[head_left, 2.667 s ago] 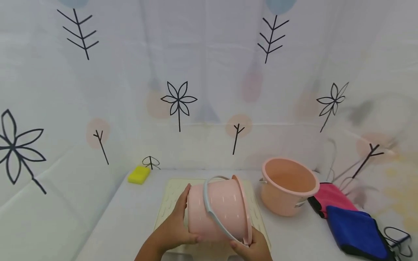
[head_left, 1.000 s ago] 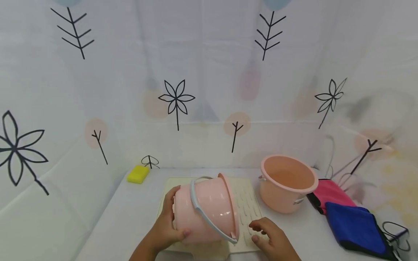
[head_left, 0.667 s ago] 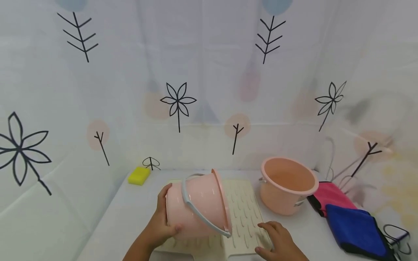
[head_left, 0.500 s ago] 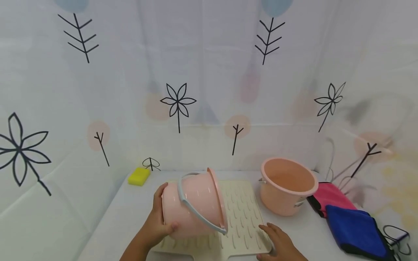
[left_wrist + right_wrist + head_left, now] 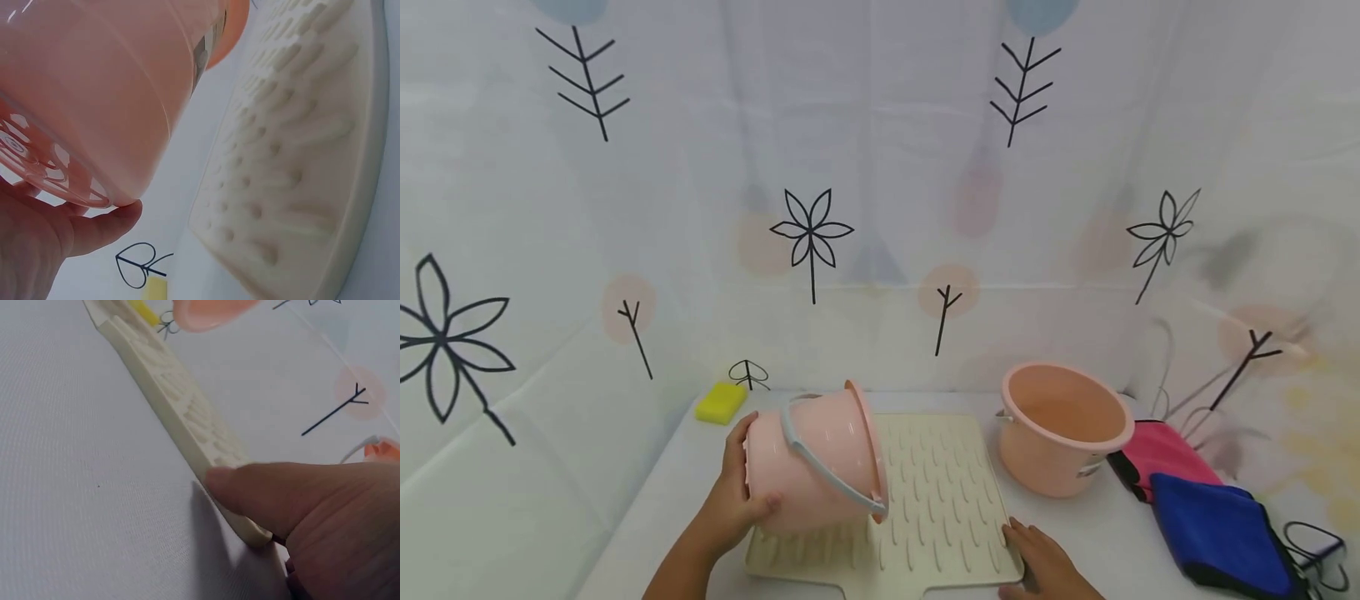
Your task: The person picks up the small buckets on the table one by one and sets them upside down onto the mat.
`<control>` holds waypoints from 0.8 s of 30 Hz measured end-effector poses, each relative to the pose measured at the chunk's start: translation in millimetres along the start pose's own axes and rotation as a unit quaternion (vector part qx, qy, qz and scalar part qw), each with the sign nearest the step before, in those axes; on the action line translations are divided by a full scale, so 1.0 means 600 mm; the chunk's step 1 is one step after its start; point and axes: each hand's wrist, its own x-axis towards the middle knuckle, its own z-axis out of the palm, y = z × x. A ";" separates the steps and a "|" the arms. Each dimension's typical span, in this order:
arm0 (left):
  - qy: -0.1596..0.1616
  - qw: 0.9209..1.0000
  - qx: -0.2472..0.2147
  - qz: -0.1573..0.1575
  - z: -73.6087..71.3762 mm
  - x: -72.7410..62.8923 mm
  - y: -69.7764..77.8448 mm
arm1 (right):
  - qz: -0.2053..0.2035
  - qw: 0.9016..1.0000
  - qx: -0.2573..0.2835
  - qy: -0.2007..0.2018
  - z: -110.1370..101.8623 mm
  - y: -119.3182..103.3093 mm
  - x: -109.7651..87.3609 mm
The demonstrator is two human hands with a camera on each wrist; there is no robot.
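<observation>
My left hand holds the pale pink bucket tilted on its side over the left part of the cream draining board. Its thumb lies along the bucket's side, and in the left wrist view a finger curls at the edge of the slotted base. The bucket's mouth faces right and its light blue handle hangs across the side. At the board's front right corner, my right hand grips the edge. In the right wrist view the thumb presses the board's near wall; most of the other fingers are hidden.
A peach bucket stands upright right of the board. Beside it lie a pink cloth item and a blue one, both black-edged. A yellow sponge sits at the back left. A patterned sheet hangs behind.
My right hand has let go of the pale pink bucket and moved to the board's front right corner, taking hold there. My left hand has carried the bucket left, uncovering more of the board.
</observation>
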 end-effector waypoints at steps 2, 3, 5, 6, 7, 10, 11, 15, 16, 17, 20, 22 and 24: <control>0.004 1.000 0.009 0.006 -0.008 0.001 -0.002 | -0.032 0.999 -0.019 0.015 0.004 0.014 0.001; 0.007 1.000 0.015 0.008 -0.012 0.002 -0.003 | -0.045 0.998 -0.025 0.023 0.006 0.021 0.001; 0.013 1.000 0.024 0.008 -0.018 0.003 -0.001 | -0.068 0.996 -0.035 0.035 0.008 0.030 0.001; 0.017 0.999 0.029 0.007 -0.021 0.004 0.000 | -0.073 0.996 -0.040 0.039 0.008 0.032 0.001; 0.020 0.999 0.033 0.004 -0.024 0.005 0.001 | -0.069 0.996 -0.037 0.040 0.009 0.033 0.002; 0.025 0.999 0.036 -0.011 -0.035 0.006 0.005 | -0.031 0.999 -0.007 0.021 0.007 0.023 0.003; 0.026 0.999 0.036 -0.017 -0.039 0.007 0.006 | -0.018 1.000 0.001 0.014 0.005 0.019 0.004; 0.031 0.998 0.050 -0.034 -0.058 0.004 0.011 | 0.030 0.999 0.026 -0.009 0.005 0.010 0.009; 0.033 0.997 0.054 -0.037 -0.062 0.003 0.012 | 0.036 0.999 0.027 -0.011 0.006 0.010 0.010; 0.034 0.997 0.058 -0.040 -0.066 0.002 0.014 | 0.044 0.998 0.033 -0.013 0.006 0.010 0.011; 0.037 0.996 0.066 -0.044 -0.076 0.000 0.018 | 0.064 0.997 0.039 -0.017 0.009 0.017 0.016; 0.035 0.996 0.067 -0.047 -0.081 0.000 0.021 | 0.073 0.996 0.044 -0.018 0.011 0.023 0.020; 0.034 0.996 0.073 -0.050 -0.086 -0.001 0.023 | 0.077 0.996 0.044 -0.018 0.013 0.025 0.021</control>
